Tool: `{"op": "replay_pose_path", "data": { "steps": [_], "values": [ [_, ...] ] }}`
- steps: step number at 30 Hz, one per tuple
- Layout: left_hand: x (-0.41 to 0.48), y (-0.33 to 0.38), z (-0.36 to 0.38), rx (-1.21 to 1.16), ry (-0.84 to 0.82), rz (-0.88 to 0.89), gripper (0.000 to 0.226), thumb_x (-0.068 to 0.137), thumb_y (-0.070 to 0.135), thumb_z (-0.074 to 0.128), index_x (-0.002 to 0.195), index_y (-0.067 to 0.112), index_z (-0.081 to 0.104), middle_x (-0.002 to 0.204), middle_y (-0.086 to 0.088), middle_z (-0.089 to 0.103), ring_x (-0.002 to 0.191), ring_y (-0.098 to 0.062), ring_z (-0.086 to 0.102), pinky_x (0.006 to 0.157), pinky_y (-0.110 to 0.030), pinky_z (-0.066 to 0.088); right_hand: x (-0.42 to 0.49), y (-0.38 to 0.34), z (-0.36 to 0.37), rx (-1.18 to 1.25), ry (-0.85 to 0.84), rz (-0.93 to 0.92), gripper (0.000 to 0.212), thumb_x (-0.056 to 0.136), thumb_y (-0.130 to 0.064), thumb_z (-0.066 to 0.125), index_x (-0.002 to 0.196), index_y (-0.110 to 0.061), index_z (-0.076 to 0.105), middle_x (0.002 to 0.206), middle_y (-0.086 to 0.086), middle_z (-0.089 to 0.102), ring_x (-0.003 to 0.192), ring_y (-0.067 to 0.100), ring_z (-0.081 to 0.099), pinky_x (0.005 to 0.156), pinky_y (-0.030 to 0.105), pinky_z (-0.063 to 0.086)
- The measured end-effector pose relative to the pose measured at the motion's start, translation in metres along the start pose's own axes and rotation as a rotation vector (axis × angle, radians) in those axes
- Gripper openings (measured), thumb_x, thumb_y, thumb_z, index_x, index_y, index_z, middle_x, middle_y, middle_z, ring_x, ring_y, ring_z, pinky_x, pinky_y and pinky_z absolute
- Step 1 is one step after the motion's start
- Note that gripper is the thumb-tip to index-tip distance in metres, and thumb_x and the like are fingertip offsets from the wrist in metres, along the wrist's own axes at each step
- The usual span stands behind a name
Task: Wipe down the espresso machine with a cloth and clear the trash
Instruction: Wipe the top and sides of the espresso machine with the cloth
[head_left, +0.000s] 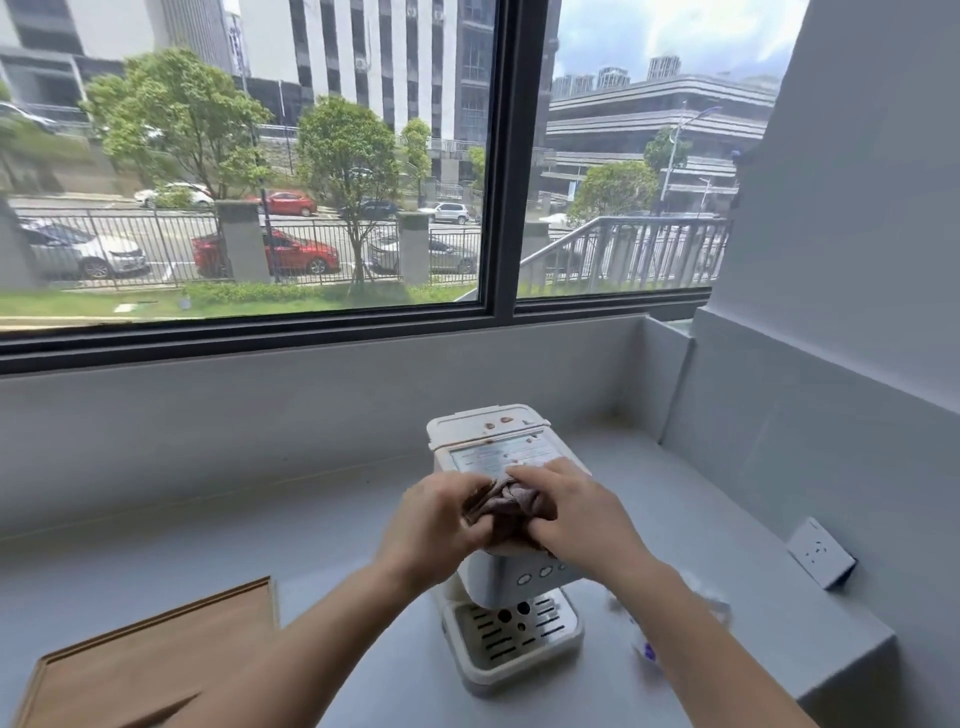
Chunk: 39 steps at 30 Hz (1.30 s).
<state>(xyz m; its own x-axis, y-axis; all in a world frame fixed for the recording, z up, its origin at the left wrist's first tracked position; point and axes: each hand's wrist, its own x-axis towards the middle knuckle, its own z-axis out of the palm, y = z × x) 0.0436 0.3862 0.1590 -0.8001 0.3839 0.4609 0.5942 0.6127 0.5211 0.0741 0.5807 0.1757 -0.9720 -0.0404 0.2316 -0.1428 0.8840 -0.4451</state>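
Brown and bunched up, the cloth (506, 512) sits between both hands, right on top of the white espresso machine (506, 582). The left hand (441, 519) is closed around the cloth's left side, and the right hand (574, 512) is closed on its right side, with fingers pressing down on the front of the top. The machine stands on the grey table (208, 530), straight ahead of the person, with its long side running away toward the window (363, 208). Small brown spots (501, 421) show on the back part of the top, just past the hands, so the wiping should probably go forward, away from the body. Both hands are about as near to the spots as each other. Beside the machine on the right lies something crinkly and see-through (675, 623); it may be trash, but it is too blurry to be sure. A wooden board (156, 660) lies on the left.
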Motion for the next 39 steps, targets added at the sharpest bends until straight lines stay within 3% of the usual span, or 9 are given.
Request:
{"op": "replay_pose_path", "data": {
  "steps": [4,8,14,19,24,28,31,36,39],
  "values": [
    [-0.009,0.007,0.007,0.028,0.022,0.032,0.031,0.072,0.035,0.062,0.101,0.026,0.068,0.084,0.009,0.067,0.077,-0.01,0.053,0.069,-0.034,0.05,-0.01,0.012,0.005,0.048,-0.041,-0.065,0.069,0.062,-0.037,0.059,0.129,-0.05,0.051,0.13,-0.025,0.047,0.12,0.01,0.047,0.094,0.034,0.048],
    [-0.014,0.01,0.008,-0.106,0.027,0.063,0.034,0.074,0.03,0.06,0.106,0.028,0.07,0.089,0.017,0.069,0.087,-0.008,0.056,0.079,-0.028,0.049,-0.014,0.016,0.011,0.134,-0.011,-0.138,0.07,0.064,-0.065,0.065,0.131,-0.061,0.044,0.137,-0.03,0.039,0.123,0.005,0.038,0.104,0.028,0.035],
    [0.002,-0.01,0.011,0.091,0.108,0.221,0.02,0.086,0.027,0.054,0.093,0.014,0.068,0.097,0.001,0.06,0.097,-0.02,0.053,0.085,-0.039,0.048,-0.017,0.044,0.019,0.016,0.315,-0.014,0.031,0.064,-0.04,0.064,0.095,-0.038,0.065,0.099,-0.023,0.058,0.09,0.016,0.048,0.072,0.028,0.044],
    [-0.019,-0.012,0.056,0.288,0.205,0.48,0.013,0.093,0.023,0.058,0.087,0.011,0.058,0.101,-0.008,0.057,0.091,-0.029,0.053,0.075,-0.039,0.048,-0.004,0.047,0.024,-0.078,0.423,0.181,0.034,0.071,-0.035,0.058,0.104,-0.039,0.069,0.111,-0.013,0.063,0.091,0.021,0.042,0.078,0.034,0.044],
    [-0.023,-0.017,0.081,0.286,0.256,0.542,0.021,0.098,0.027,0.052,0.101,0.012,0.066,0.108,-0.008,0.062,0.098,-0.03,0.054,0.092,-0.035,0.04,-0.004,0.052,0.03,-0.17,0.358,0.054,0.033,0.072,-0.062,0.065,0.099,-0.043,0.066,0.108,-0.022,0.059,0.091,0.017,0.044,0.077,0.033,0.047],
    [-0.021,-0.022,0.084,0.286,0.285,0.547,0.018,0.1,0.032,0.048,0.103,0.018,0.059,0.105,-0.002,0.061,0.09,-0.027,0.053,0.084,-0.037,0.043,0.016,0.06,0.017,-0.152,0.339,0.199,0.016,0.077,-0.044,0.068,0.09,-0.034,0.068,0.098,-0.011,0.063,0.088,0.021,0.044,0.071,0.034,0.046],
    [-0.016,-0.018,0.086,0.329,0.28,0.507,0.025,0.101,0.035,0.045,0.102,0.017,0.063,0.105,-0.002,0.062,0.082,-0.027,0.05,0.073,-0.04,0.043,0.009,0.053,0.031,-0.27,0.346,0.025,0.015,0.072,-0.043,0.062,0.083,-0.033,0.063,0.093,-0.015,0.063,0.079,0.02,0.046,0.062,0.029,0.044],
    [-0.011,-0.015,0.089,0.381,0.356,0.523,0.019,0.097,0.028,0.054,0.094,0.014,0.067,0.103,-0.004,0.064,0.08,-0.027,0.051,0.066,-0.04,0.042,0.028,0.06,0.015,-0.238,0.229,0.075,0.041,0.081,-0.047,0.058,0.122,-0.051,0.057,0.109,-0.018,0.06,0.096,0.019,0.051,0.07,0.031,0.049],
    [-0.013,-0.013,0.094,0.357,0.401,0.489,0.014,0.093,0.024,0.059,0.09,0.013,0.067,0.1,-0.005,0.065,0.083,-0.028,0.055,0.067,-0.04,0.045,0.029,0.062,0.013,-0.217,0.26,0.005,0.035,0.081,-0.045,0.059,0.115,-0.052,0.063,0.117,-0.025,0.059,0.096,0.016,0.05,0.069,0.03,0.049]
  ]
}}
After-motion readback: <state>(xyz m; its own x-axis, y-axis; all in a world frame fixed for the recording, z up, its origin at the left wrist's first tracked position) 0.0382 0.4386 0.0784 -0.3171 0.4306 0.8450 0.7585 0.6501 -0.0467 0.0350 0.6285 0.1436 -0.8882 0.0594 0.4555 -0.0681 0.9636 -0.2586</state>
